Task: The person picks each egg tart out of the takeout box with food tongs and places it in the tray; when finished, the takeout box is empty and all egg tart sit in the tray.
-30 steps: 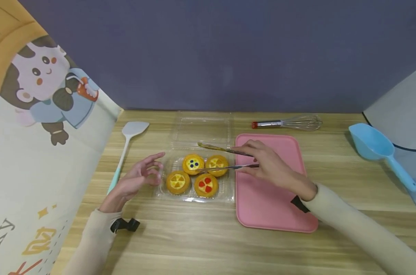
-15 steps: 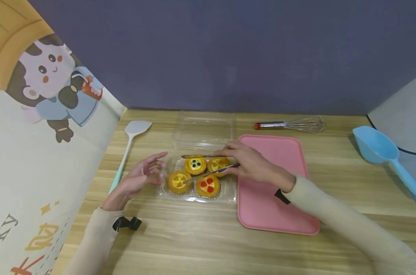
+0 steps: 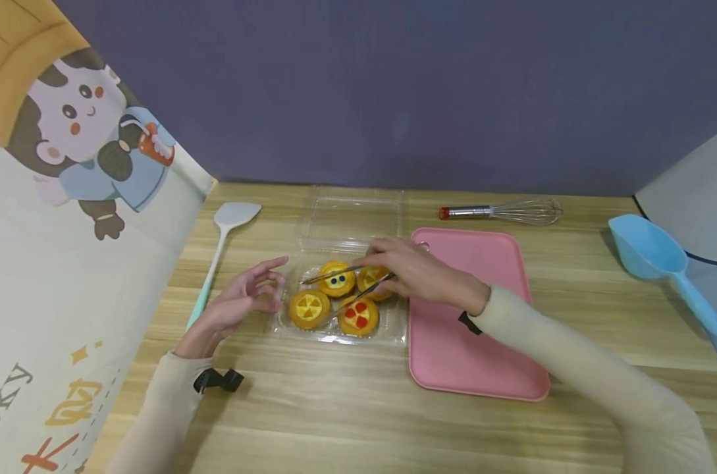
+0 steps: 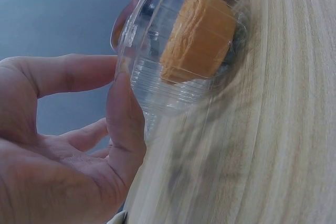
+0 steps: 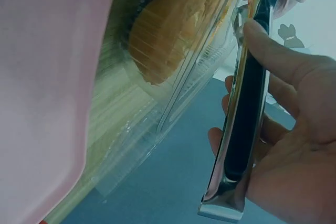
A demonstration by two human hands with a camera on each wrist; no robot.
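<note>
My right hand [image 3: 402, 266] grips metal tongs [image 5: 247, 103] above the clear plastic clamshell container [image 3: 394, 332]. One tong arm crosses the tart with blue dots [image 3: 337, 280]; the other reaches between it and the tart with red pieces [image 3: 358, 317]. Whether the tips touch a tart cannot be told. A yellow-wedge tart [image 3: 309, 309] lies at the container's front left. Another tart [image 3: 370, 280] is partly hidden by the tongs and right hand. At the container's left edge, my left hand [image 3: 239, 299] pinches the rim between thumb and finger, as the left wrist view shows.
Directly right of the container lies a pink tray [image 3: 471, 355], with a whisk [image 3: 500, 211] behind it. The container's lid [image 3: 355, 214] is folded back. A white spatula [image 3: 222, 243] lies at left, a blue scoop [image 3: 648, 247] at far right. A dark wall stands behind.
My right hand has moved left with the tongs, from the tray's edge to over the container. The tong arms now straddle the blue-dotted tart. My left hand has stayed at the rim.
</note>
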